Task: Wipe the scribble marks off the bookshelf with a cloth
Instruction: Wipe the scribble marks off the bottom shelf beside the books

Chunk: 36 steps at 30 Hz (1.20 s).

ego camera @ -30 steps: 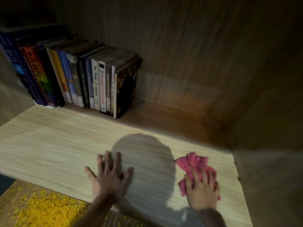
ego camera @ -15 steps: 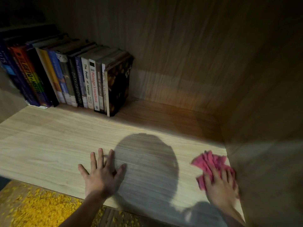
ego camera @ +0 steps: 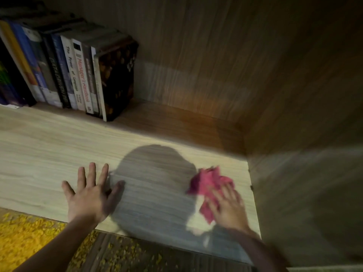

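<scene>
- Dim overall; the bookshelf [ego camera: 216, 55] interior sinks into deep shade at back and right
- Light comes from behind the viewer and brightens only the front strip of the shelf board
- Rounded shadow [ego camera: 155, 173] lies on the board between the hands
- Right hand [ego camera: 227, 207] and cloth [ego camera: 208, 181] smeared by motion blur; left hand [ego camera: 90, 195] soft at the fingertips
- Book spines [ego camera: 74, 75] blurred, titles partly legible
- Warm orange glow [ego camera: 196, 122] at the board's rear
- Straight edges bow near the frame borders
</scene>
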{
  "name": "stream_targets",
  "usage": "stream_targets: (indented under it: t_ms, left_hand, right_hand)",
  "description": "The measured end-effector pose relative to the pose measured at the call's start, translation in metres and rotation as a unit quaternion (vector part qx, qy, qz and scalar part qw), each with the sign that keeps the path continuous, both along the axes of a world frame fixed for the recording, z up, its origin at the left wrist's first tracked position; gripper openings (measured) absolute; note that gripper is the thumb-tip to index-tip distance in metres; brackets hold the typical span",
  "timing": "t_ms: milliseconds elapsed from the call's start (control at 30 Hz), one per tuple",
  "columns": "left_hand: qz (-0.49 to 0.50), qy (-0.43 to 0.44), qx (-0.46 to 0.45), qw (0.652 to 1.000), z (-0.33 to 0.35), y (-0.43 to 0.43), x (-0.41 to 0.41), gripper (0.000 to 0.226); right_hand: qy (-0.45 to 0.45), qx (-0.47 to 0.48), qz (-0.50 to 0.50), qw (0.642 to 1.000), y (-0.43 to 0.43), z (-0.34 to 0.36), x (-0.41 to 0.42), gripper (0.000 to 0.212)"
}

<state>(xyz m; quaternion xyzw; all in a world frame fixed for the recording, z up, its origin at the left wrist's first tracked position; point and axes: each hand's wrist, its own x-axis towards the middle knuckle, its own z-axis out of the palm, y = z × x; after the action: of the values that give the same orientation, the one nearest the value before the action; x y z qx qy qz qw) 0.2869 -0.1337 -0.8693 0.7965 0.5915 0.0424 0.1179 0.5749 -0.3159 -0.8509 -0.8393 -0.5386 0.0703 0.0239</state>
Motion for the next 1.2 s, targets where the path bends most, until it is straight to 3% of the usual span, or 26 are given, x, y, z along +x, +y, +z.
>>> stream_targets:
  t_ms: [100,167,267,367,433,567,700,867,933,1033,1200]
  left_hand:
    - [0.0,-0.003,0.01,1.0,0.0,0.001,0.002,0.099]
    - [-0.002,-0.007,0.013,1.0,-0.001,0.002,0.002,0.099]
    - [0.0,-0.006,0.017,1.0,-0.003,0.004,0.0,0.098]
    - [-0.001,-0.007,0.027,1.0,-0.006,0.003,-0.001,0.097]
    - [-0.002,-0.012,0.026,1.0,-0.006,0.003,-0.001,0.096]
    - [-0.001,-0.021,0.019,1.0,-0.006,0.003,-0.002,0.094]
    - [0.0,-0.013,0.017,1.0,-0.007,0.005,-0.003,0.095]
    - [0.003,-0.035,-0.002,0.999,-0.006,0.008,-0.001,0.096]
    - [0.002,-0.041,-0.005,0.999,-0.003,0.006,-0.002,0.093]
    - [0.003,-0.036,0.017,0.999,0.0,0.004,0.001,0.086]
    - [-0.029,0.012,-0.004,1.0,-0.015,0.02,-0.005,0.083]
  right_hand:
    - [0.029,-0.008,-0.219,0.975,0.024,0.007,0.022,0.056]
    - [0.028,-0.007,-0.285,0.958,0.051,0.009,0.01,0.052]
    - [0.023,-0.08,-0.256,0.963,0.042,0.004,-0.022,0.056]
    - [-0.027,-0.039,-0.26,0.964,-0.006,0.003,-0.038,0.059]
    - [0.005,-0.026,-0.249,0.968,-0.024,0.001,-0.036,0.061]
    - [0.008,-0.083,-0.263,0.961,0.005,0.013,-0.004,0.069]
    - [0.025,-0.058,-0.25,0.966,0.061,0.024,0.048,0.062]
    - [0.029,-0.082,-0.252,0.964,0.034,0.014,0.014,0.063]
    - [0.011,-0.06,-0.247,0.967,-0.006,0.009,-0.015,0.07]
    - [0.01,-0.028,-0.226,0.974,-0.048,0.003,-0.044,0.063]
    - [-0.031,0.006,-0.265,0.964,-0.023,-0.003,-0.029,0.081]
